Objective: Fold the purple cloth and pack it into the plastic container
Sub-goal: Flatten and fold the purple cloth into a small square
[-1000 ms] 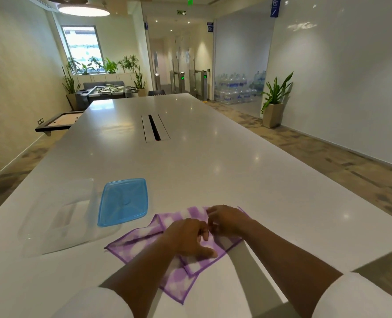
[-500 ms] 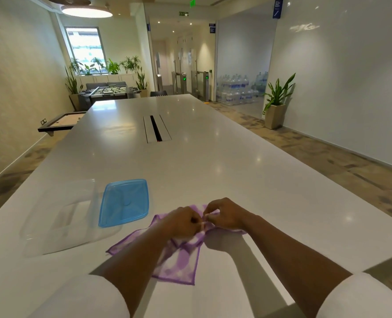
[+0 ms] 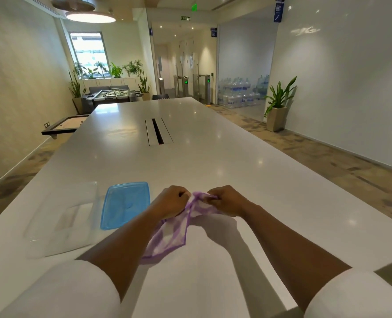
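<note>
The purple and white checked cloth (image 3: 172,235) hangs off the table, pinched at its top edge by both hands. My left hand (image 3: 171,201) grips the left part of that edge and my right hand (image 3: 227,200) grips the right part, a short gap between them. The cloth's lower corner trails down behind my left forearm. The clear plastic container (image 3: 62,220) stands open on the table to the left. Its blue lid (image 3: 125,204) lies flat beside it, just left of my left hand.
The long white table (image 3: 213,161) runs away from me, with a cable slot (image 3: 158,134) in its middle. Its right edge drops to carpeted floor. A potted plant (image 3: 277,104) stands by the right wall.
Both hands have lifted the cloth off the table and moved forward. It lay spread flat a second ago; now it hangs bunched from their grip.
</note>
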{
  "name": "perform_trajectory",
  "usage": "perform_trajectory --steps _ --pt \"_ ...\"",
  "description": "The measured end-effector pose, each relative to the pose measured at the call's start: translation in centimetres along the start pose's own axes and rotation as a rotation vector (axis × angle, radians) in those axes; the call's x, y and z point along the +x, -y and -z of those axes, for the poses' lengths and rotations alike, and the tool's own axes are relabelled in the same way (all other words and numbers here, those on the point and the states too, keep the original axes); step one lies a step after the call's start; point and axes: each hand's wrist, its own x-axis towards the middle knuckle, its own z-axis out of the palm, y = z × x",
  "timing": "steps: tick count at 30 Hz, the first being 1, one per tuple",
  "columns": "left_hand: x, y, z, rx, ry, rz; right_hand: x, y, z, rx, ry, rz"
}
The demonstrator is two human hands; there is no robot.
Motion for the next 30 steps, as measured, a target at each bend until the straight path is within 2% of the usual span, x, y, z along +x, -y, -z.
perform_trajectory --steps 5,12,17,21,25,30 --pt "-0.5 -0.5 0.3 0.017 0.028 -0.002 0.9 1.1 0.8 0.042 -0.122 0.034" --pt "-0.5 -2.1 0.3 0.174 -0.023 -0.011 2.2 2.4 1.0 0.013 -0.185 0.041" --pt "-0.3 -3.6 0.8 0.214 -0.061 -0.019 2.3 3.5 1.4 0.115 -0.271 0.038" --pt "0.2 -4.1 2.2 0.249 -0.132 -0.001 2.4 4.2 2.4 0.113 -0.312 0.051" --pt "0.5 -4.4 4.9 0.255 -0.264 0.043 2.9 4.3 4.3 -0.062 -0.306 -0.003" --pt "1.2 -5.1 9.0 0.215 -0.217 -0.021 3.6 5.6 6.7 -0.052 -0.514 -0.053"
